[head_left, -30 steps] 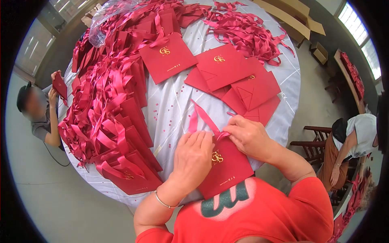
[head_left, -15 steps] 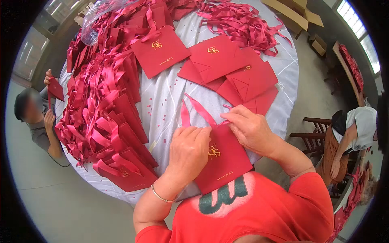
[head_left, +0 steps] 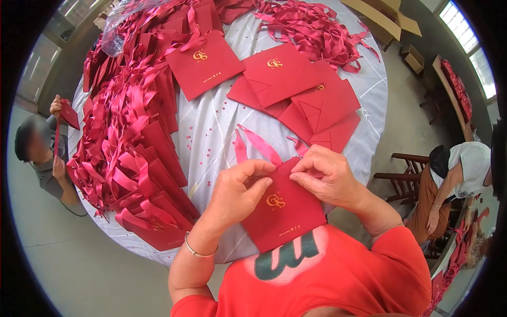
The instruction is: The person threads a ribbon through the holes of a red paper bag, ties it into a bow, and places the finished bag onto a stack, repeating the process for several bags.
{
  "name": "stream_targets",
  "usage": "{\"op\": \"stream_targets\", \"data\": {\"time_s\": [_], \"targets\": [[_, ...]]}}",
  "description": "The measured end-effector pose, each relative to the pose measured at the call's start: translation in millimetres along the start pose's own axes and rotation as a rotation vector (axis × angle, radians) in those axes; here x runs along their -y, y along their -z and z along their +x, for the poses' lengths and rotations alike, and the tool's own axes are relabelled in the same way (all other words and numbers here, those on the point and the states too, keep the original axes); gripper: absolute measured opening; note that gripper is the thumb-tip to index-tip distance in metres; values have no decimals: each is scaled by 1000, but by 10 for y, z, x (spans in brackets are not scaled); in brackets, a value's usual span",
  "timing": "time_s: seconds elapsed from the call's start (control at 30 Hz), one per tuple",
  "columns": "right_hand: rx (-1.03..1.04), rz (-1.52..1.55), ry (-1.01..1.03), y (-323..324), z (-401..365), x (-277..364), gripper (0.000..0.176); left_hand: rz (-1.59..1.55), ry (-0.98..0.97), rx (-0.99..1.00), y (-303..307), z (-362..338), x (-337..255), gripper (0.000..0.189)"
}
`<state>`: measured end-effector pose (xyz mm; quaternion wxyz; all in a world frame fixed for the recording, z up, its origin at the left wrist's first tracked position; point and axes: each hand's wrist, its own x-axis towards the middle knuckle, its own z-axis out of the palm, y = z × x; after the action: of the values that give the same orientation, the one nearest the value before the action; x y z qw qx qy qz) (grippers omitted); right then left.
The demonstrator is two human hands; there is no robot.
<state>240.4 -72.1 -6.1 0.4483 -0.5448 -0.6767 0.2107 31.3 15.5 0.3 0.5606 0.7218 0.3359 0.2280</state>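
Note:
A red paper gift bag (head_left: 285,211) with a gold logo lies flat at the table's near edge, against my red shirt. My left hand (head_left: 240,190) curls at the bag's upper left, with fingertips on the top edge and the thumb bent over the front. A pink ribbon handle (head_left: 261,145) loops up beyond these fingers. On the upper right, my right hand (head_left: 330,177) pinches thumb and forefinger together over a ribbon (head_left: 298,145), whose free end sticks out above the hand. The exact grip under the fingertips is partly hidden.
Ribboned red bags (head_left: 163,174) stand in a long row on the left. Flat bags (head_left: 322,100) overlap ahead, with loose ribbons (head_left: 317,34) behind them. A co-worker (head_left: 42,153) holds a bag at left. Another person (head_left: 454,179) bends near wooden chairs at right.
My left hand has loosened from a fist, its thumb now separated from the forefinger. My right hand has moved slightly down and inward to the bag's top edge.

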Motion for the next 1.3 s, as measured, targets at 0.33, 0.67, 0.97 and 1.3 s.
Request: {"op": "stream_targets", "data": {"time_s": [0.33,0.67,0.97,1.3], "targets": [[63,65,-179,26,5,116,12,-4,145,218,50,51,-5,20],[11,-3,-17,-35,32,105,13,-64,210,174,13,61,36,14],[50,-234,175,-133,67,121,14,-111,138,118,-39,30,82,16],[367,-475,34,-143,238,357,7,7,36,42,-63,15,153,12]]}}
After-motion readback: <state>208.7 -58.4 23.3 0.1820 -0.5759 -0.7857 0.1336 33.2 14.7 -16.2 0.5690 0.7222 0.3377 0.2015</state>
